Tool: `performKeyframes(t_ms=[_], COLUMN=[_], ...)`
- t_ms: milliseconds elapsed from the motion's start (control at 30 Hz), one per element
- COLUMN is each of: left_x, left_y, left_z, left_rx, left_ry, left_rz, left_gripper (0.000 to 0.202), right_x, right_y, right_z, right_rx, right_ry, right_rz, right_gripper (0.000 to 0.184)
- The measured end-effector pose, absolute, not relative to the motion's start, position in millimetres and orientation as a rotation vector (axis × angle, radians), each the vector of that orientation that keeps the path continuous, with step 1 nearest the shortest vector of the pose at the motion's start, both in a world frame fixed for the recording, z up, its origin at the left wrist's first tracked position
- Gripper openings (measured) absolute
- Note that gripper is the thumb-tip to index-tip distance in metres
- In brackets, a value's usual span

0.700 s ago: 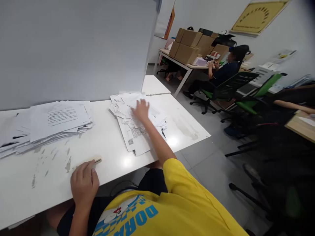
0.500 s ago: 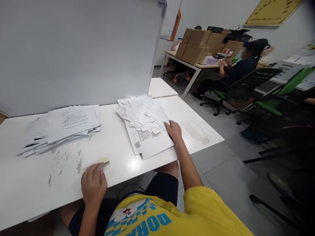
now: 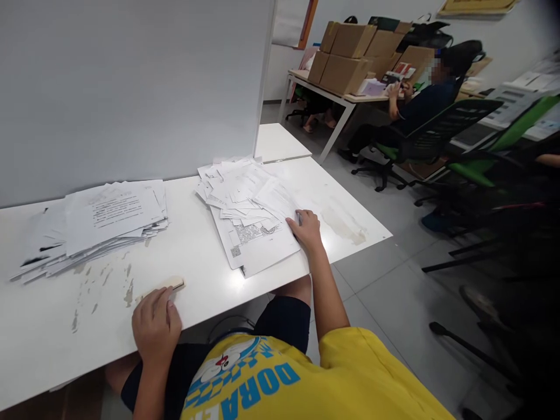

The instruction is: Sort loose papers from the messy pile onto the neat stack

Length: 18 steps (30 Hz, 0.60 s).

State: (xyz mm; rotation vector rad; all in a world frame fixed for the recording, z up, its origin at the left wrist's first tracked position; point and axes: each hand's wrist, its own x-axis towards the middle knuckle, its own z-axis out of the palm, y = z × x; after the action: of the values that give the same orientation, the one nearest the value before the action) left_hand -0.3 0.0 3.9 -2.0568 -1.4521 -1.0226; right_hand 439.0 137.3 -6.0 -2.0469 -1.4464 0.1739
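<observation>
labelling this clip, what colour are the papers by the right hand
The papers are white with black print, shown in the head view.

The left hand hides part of the beige strip. Whether the right hand grips the loose paper pile is unclear. The printed sheet at left bears text too small to read. The top edge crops the yellow wall sign.
</observation>
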Motion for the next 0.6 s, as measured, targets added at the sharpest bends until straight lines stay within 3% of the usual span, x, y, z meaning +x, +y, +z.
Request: performKeyframes(t_ms=[600], left_x=[-1], left_y=[-2], left_z=[-2], left_rx=[-2.049], left_ry=[-1.517], left_rz=[-1.103], left_gripper=[0.043], right_x=[433], right_y=[130], right_z=[9], right_rx=[-2.107], right_ry=[-1.37], right_rz=[-0.01], right_gripper=[0.053])
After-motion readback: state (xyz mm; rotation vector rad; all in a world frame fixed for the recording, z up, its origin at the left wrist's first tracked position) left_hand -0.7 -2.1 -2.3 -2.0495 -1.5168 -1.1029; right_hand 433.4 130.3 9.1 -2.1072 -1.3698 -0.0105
